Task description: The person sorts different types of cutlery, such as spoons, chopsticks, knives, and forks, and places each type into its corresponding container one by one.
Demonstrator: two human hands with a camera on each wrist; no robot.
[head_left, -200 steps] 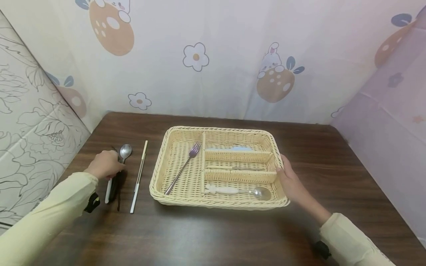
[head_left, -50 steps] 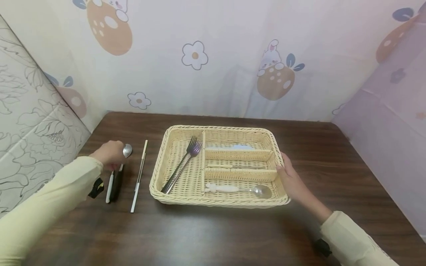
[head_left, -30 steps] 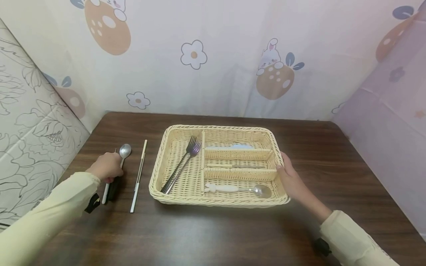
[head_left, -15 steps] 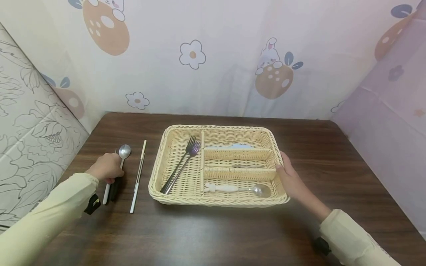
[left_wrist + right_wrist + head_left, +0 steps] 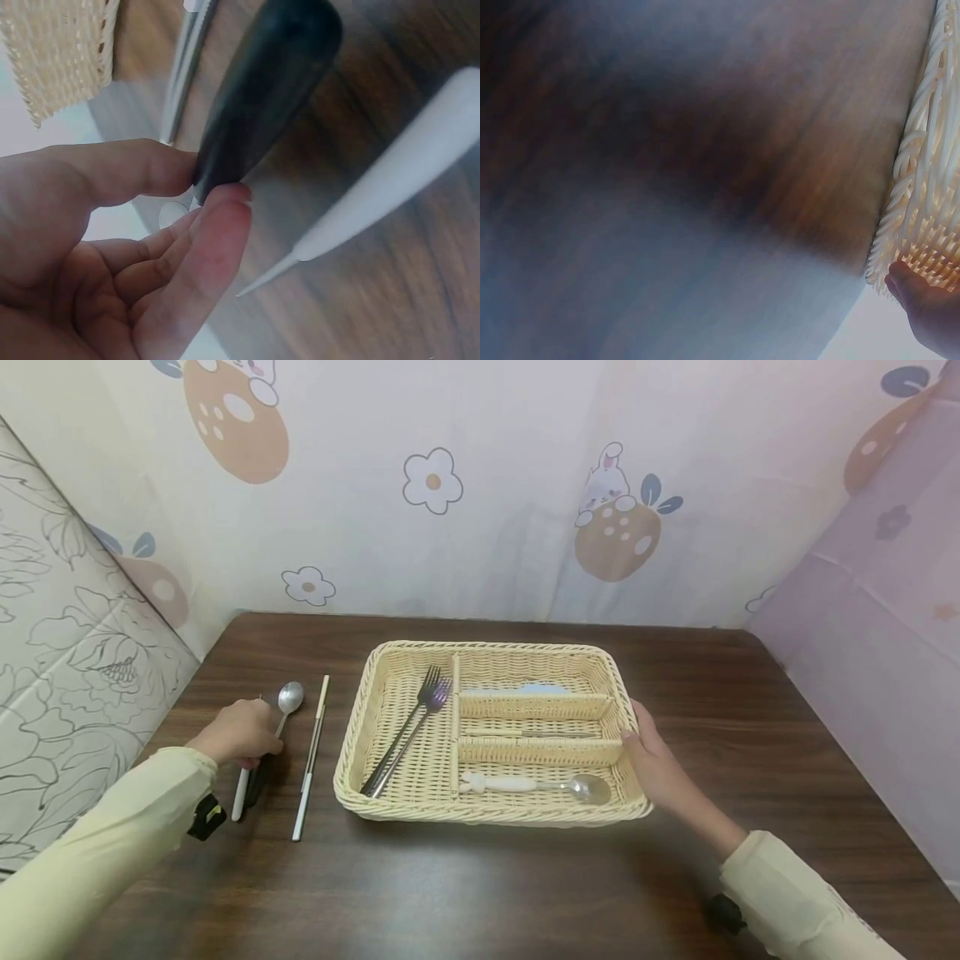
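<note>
My left hand (image 5: 240, 732) pinches a black-handled spoon (image 5: 291, 697) at the neck, thumb on one side and fingertips on the other. In the left wrist view its thick black handle (image 5: 270, 82) points away from the palm. Beside it lies a white-handled utensil (image 5: 240, 795), its far end mostly hidden by the hand. With thumb over the rim, my right hand (image 5: 656, 764) grips the right end of a divided wicker basket (image 5: 495, 814). Two forks, one dark (image 5: 397, 735) and one purplish (image 5: 438, 695), lie in the basket's left compartment.
Chopsticks (image 5: 311, 768) lie on the brown table (image 5: 480, 893) between left hand and basket. A white-handled spoon (image 5: 588, 789) is in the front right compartment, thin metal sticks (image 5: 558, 734) in the middle one, and a pale blue item (image 5: 543, 689) at the back. A curtain (image 5: 495, 568) hangs behind.
A dark fork has come to lie beside the purplish one in the basket. The left hand has returned to the utensils and taken hold of the spoon, whose bowl shifts slightly right. The right hand stays put.
</note>
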